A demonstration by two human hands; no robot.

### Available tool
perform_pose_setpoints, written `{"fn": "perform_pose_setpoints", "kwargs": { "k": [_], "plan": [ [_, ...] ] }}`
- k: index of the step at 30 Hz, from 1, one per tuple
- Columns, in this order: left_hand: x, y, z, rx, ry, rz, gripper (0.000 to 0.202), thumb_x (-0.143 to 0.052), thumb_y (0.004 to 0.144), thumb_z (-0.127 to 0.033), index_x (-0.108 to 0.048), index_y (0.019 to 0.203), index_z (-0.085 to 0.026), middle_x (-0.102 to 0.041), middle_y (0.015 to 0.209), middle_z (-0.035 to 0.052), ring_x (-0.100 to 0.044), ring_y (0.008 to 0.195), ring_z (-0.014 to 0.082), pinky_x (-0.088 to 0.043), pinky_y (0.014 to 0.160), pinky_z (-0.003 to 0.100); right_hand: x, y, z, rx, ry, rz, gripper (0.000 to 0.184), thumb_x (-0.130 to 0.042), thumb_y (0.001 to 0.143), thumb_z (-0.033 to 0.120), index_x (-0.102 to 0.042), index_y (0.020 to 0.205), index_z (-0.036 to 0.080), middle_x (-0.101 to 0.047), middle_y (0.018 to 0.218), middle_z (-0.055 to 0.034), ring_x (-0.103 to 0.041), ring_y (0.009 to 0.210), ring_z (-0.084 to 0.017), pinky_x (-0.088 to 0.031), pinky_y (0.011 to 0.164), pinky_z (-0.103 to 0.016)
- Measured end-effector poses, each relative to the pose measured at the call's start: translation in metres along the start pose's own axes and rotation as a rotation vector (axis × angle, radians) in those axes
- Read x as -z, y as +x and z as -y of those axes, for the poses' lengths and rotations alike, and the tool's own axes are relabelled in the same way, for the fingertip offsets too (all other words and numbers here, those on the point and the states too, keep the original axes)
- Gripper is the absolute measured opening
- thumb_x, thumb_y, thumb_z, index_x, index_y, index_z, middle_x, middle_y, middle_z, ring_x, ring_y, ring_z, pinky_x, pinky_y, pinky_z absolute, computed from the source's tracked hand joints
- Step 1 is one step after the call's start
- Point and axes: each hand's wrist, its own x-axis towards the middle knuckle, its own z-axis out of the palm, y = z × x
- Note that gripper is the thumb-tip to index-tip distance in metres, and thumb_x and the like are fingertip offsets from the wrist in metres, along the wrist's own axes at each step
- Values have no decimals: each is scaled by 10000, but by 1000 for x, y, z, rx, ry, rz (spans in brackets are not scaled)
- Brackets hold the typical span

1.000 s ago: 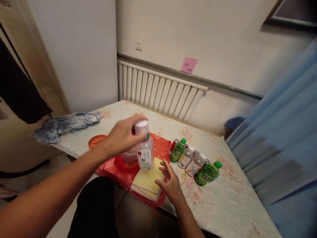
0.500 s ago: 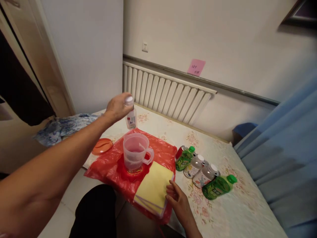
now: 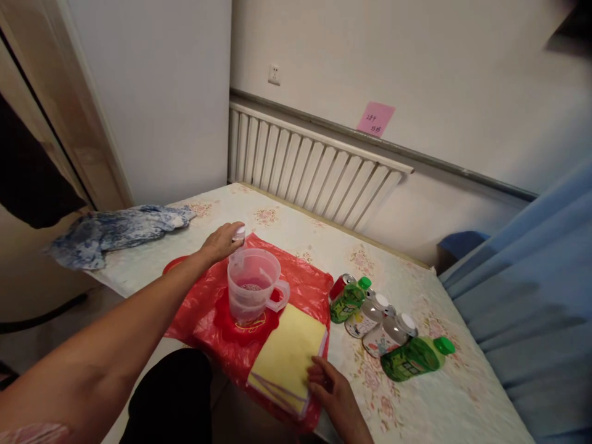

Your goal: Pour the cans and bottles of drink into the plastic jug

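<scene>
My left hand (image 3: 222,242) is closed around the white-capped neck of a clear bottle (image 3: 238,234). The bottle is behind the measuring jug, which hides its lower part. This translucent plastic jug (image 3: 253,287) has its handle to the right and stands on a red scalloped dish or lid (image 3: 226,330). Beneath them lies a red plastic bag (image 3: 300,277). My right hand (image 3: 330,385) rests at the right edge of a stack of yellow sheets (image 3: 289,351), fingers loosely bent with thumb and forefinger apart. I cannot make out whether the sheets are paper or cloth.
Right of the bag stand a red can (image 3: 340,286), green drink bottles (image 3: 411,359) and clear white-capped bottles (image 3: 391,333) in a row. An orange-red lid (image 3: 174,264) lies partly behind my left arm. A blue-white cloth (image 3: 124,231) hangs over the table's left edge.
My left hand has lowered the bottle from above the bag's far edge to behind the jug. My right hand has barely moved beside the yellow sheets. The view has shifted slightly.
</scene>
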Motion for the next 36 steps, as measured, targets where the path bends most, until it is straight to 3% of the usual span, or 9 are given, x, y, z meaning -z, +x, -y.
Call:
{"fn": "perform_pose_setpoints", "kwargs": {
  "k": [7, 16, 23, 28, 30, 32, 36],
  "plan": [
    [10, -2, -4, -29, 38, 64, 594, -520, 853, -386, -427, 1417, -223, -616, 1215, 122, -560, 1160, 295, -441, 964, 382, -3, -2, 1, 0, -10, 17, 485, -791, 602, 287, -721, 1072, 191, -719, 914, -73, -697, 844, -250, -550, 822, -398],
    [19, -10, 0, -80, 21, 75, 711, -525, 858, -372, -293, 1496, -161, -510, 1428, 154, -485, 1303, 283, -392, 1061, 377, 2, -9, 4, 14, -16, 16, 465, -747, 607, 256, -719, 1064, 177, -720, 892, -65, -693, 801, -235, -549, 796, -387],
    [37, -27, -4, -44, 25, 36, 681, -498, 855, -285, -300, 1488, -132, -480, 1463, 155, -502, 1292, 264, -393, 1073, 380, 33, -17, 6, 89, -112, 16, 424, -718, 659, 272, -718, 1076, 195, -752, 906, -66, -707, 869, -265, -539, 844, -410],
    [65, -45, -28, 18, -49, -101, 608, -424, 892, -284, -314, 1457, -87, -562, 1350, 146, -612, 1076, 219, -484, 952, 350, 77, -23, -4, 105, -142, -210, 423, -745, 612, 324, -722, 1007, 174, -748, 847, -67, -706, 811, -264, -542, 815, -409],
    [77, -55, -47, 107, -75, -236, 538, -419, 875, -278, -414, 1385, -107, -632, 1217, 115, -637, 959, 198, -520, 876, 326, 96, -25, -8, 110, -123, -308, 431, -731, 609, 348, -712, 995, 157, -742, 820, -67, -703, 794, -258, -545, 789, -395],
    [86, -71, -71, 121, -122, -329, 469, -429, 873, -314, -469, 1322, -181, -652, 1164, 53, -639, 931, 170, -519, 889, 309, 116, -28, -11, 108, -112, -446, 451, -712, 609, 402, -701, 983, 149, -733, 790, -60, -697, 739, -246, -553, 733, -378],
    [84, -120, -122, 138, -337, -309, 333, -502, 844, -461, -533, 1155, -347, -697, 989, -70, -669, 911, 177, -528, 892, 312, 152, -28, -15, 128, -181, -795, 476, -679, 610, 500, -674, 945, 162, -717, 750, -47, -697, 712, -243, -558, 717, -362]
  ]
}}
